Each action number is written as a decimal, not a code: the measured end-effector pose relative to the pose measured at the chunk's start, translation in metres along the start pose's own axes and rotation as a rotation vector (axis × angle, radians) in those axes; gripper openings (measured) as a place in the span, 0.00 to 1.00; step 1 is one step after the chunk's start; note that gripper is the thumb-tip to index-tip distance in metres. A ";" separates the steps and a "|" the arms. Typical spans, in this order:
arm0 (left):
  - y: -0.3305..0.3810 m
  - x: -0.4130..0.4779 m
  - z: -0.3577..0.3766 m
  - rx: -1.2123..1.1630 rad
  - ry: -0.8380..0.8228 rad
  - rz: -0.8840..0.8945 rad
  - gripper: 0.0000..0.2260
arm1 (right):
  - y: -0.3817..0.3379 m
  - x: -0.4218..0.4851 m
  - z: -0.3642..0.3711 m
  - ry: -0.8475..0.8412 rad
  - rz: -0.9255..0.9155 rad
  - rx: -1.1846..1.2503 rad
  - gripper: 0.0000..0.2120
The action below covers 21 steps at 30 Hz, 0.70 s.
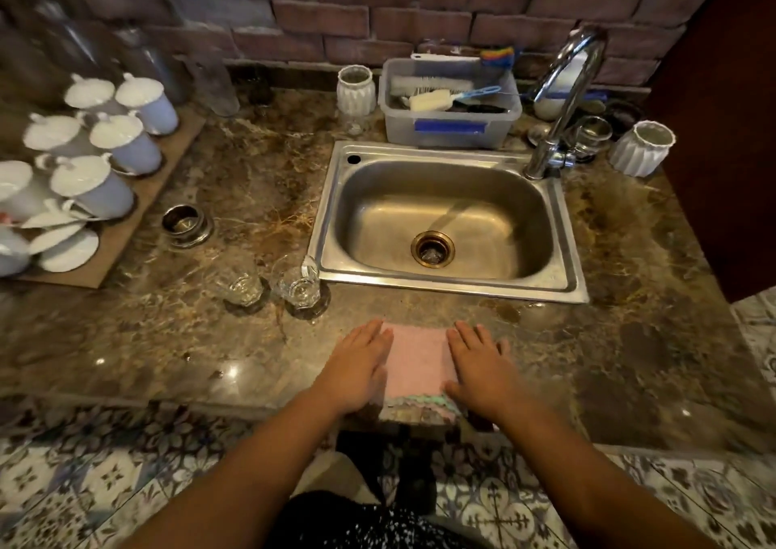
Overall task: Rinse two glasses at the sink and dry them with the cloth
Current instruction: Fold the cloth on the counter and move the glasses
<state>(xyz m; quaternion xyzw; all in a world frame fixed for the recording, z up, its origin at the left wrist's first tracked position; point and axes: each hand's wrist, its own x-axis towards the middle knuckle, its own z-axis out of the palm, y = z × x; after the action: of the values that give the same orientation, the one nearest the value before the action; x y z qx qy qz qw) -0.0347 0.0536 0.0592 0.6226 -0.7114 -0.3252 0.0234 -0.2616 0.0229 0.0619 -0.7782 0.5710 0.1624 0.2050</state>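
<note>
Brown marbled stone forms the tabletop [260, 179], with a steel sink [453, 286] set into it. A pink cloth [418, 359] lies flat at the near edge, its striped hem hanging over. The left hand [361, 364] and right hand [483, 364] rest palm-down on its two sides, fingers straight. Just beside the sink's near left corner, the left glass [243, 286] and right glass [299, 284] stand upright, close together.
</note>
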 end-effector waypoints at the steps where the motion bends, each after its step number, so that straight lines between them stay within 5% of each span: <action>1: 0.002 -0.005 -0.012 -0.074 0.023 -0.006 0.27 | -0.004 0.002 -0.003 0.007 0.021 -0.011 0.41; 6: -0.013 -0.033 -0.058 -0.146 0.144 -0.060 0.21 | -0.039 0.011 -0.034 0.090 -0.051 0.018 0.24; 12: -0.059 -0.050 -0.127 0.045 0.297 0.009 0.17 | -0.118 0.039 -0.087 0.177 -0.185 0.101 0.18; 17: -0.119 -0.035 -0.179 0.240 0.308 0.020 0.23 | -0.188 0.070 -0.121 0.318 -0.215 0.129 0.25; 21: -0.159 -0.015 -0.195 0.317 0.159 -0.016 0.33 | -0.229 0.094 -0.127 0.210 -0.215 0.127 0.34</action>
<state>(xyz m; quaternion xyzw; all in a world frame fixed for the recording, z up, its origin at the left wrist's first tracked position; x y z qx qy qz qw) 0.1922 -0.0194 0.1403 0.6478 -0.7448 -0.1587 -0.0214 -0.0131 -0.0583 0.1565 -0.8329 0.5120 0.0207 0.2092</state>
